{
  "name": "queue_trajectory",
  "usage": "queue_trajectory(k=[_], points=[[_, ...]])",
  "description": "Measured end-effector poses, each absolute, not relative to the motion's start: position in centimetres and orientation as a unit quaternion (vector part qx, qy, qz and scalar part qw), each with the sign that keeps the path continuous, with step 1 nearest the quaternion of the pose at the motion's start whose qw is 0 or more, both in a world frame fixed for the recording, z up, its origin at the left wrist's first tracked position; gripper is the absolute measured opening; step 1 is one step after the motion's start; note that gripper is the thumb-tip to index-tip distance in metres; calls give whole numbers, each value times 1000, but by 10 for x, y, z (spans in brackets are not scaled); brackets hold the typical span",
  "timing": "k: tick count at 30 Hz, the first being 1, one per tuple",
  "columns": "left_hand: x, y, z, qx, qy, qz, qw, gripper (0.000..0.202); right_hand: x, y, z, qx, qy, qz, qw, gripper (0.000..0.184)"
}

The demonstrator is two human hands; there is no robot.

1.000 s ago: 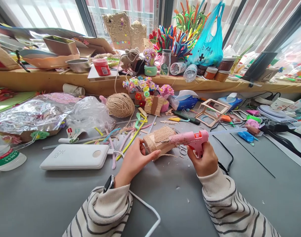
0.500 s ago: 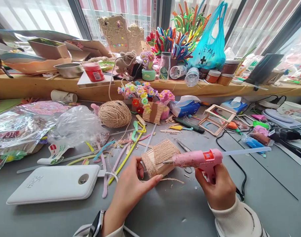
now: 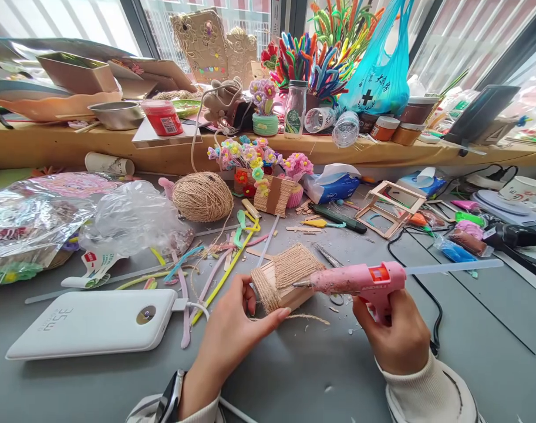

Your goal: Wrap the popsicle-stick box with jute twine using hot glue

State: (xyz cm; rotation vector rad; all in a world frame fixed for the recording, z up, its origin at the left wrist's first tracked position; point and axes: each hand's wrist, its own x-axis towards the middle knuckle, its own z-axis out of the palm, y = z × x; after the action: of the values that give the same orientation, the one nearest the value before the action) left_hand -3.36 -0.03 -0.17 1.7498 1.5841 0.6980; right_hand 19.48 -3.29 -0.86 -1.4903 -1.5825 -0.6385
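My left hand (image 3: 236,326) grips the near left end of a small wooden box (image 3: 296,294) partly wrapped in jute twine (image 3: 298,264). Bare wood shows between the wrapped bands, and a loose twine end trails on the table below. Closed round its handle, my right hand (image 3: 397,326) holds a pink hot glue gun (image 3: 358,279) with a translucent glue stick (image 3: 455,267) out of its back. The metal nozzle points left, at the box's bare wood; whether it touches cannot be made out. Scissors (image 3: 331,257) lie behind the glue gun.
A white power bank (image 3: 91,323) with a cable lies at the left. Behind are a ball of twine (image 3: 202,197), pipe cleaners (image 3: 226,276), a tissue pack (image 3: 331,185) and a wooden frame (image 3: 388,208). A black cord (image 3: 426,288) runs at the right.
The camera view has shifted slightly. The glue gun sits a little farther right in the picture, its nozzle still at the box. My left hand keeps its hold.
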Motion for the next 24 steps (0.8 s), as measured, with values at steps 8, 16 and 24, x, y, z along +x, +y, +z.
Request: queue_trajectory(k=[8,16,24], points=[[-31,0,4,677,625,239,305,49,198,-31,-10,-598,-630,-265,419,12],[-31,1,6,672,626,242,313,49,198,-31,-9,-592,-627,-276,424,16],[-30,1,7,670,627,235,320,51,199,-30,-8,-587,-628,-287,422,11]])
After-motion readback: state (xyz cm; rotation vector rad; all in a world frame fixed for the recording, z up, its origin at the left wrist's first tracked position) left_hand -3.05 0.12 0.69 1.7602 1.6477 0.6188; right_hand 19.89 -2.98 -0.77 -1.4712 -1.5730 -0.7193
